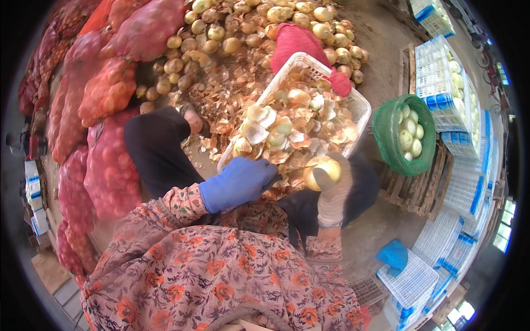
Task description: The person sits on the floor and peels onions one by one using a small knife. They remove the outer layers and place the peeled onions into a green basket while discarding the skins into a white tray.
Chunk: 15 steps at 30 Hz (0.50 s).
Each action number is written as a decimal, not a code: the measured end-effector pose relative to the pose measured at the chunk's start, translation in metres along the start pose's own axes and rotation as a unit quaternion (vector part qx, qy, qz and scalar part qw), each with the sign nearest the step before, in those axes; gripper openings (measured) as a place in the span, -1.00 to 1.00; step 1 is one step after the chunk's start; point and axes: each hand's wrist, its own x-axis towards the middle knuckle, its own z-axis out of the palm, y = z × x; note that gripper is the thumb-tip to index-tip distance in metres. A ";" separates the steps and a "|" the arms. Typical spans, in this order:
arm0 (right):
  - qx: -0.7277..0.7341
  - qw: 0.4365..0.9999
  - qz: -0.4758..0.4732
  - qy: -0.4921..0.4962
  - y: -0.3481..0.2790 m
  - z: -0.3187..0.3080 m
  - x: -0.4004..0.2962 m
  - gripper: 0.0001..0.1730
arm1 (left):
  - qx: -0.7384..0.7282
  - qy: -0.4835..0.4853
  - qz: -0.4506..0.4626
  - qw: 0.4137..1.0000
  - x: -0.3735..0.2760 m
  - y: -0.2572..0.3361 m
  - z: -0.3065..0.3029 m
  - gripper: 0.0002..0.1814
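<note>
My left hand point(238, 182), in a blue glove, is closed around a small knife point(295, 169); its handle is mostly hidden, and the thin blade points right to the onion. My right hand point(333, 192), in a pale glove, grips a yellow onion point(322, 173), with the thumb across its near side. The blade meets or overlaps the onion's left side; whether it cuts in, I cannot tell. Just beyond both hands, a white plastic crate point(364, 108) holds onion skins point(296, 136) and onions. A red mesh sack point(296, 47) hangs over its far rim.
Loose onions point(223, 39) and skins cover the floor ahead. Full red mesh sacks point(112, 165) line the left. At right, a green mesh sack point(383, 140) of peeled onions stands by wooden pallets point(414, 186), with white-and-blue crates point(434, 74) behind; a blue cloth or bag point(391, 253) lies lower right.
</note>
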 end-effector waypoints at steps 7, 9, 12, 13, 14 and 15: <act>-0.279 0.933 -0.205 -0.098 -0.004 -0.005 0.010 -0.03 | -0.144 -0.024 -0.058 0.988 -0.001 -0.019 0.001 -0.67; -0.277 0.946 -0.123 -0.117 -0.022 -0.003 0.011 -0.12 | -0.066 0.013 0.016 0.998 0.000 -0.023 0.005 -0.76; 0.145 0.977 0.092 -0.123 0.000 -0.010 0.001 -0.26 | -0.014 0.004 0.056 0.998 0.013 -0.025 0.005 -0.78; 0.123 0.983 0.078 -0.114 0.000 -0.011 0.001 -0.25 | -0.024 0.010 0.066 0.997 0.015 -0.025 0.005 -0.77; 0.100 0.987 0.064 -0.105 -0.001 -0.012 0.001 -0.24 | -0.036 0.017 0.076 0.996 0.019 -0.024 0.005 -0.77; 0.081 0.991 0.051 -0.099 -0.001 -0.012 0.001 -0.22 | -0.005 0.017 0.082 0.997 0.019 -0.023 0.002 -0.78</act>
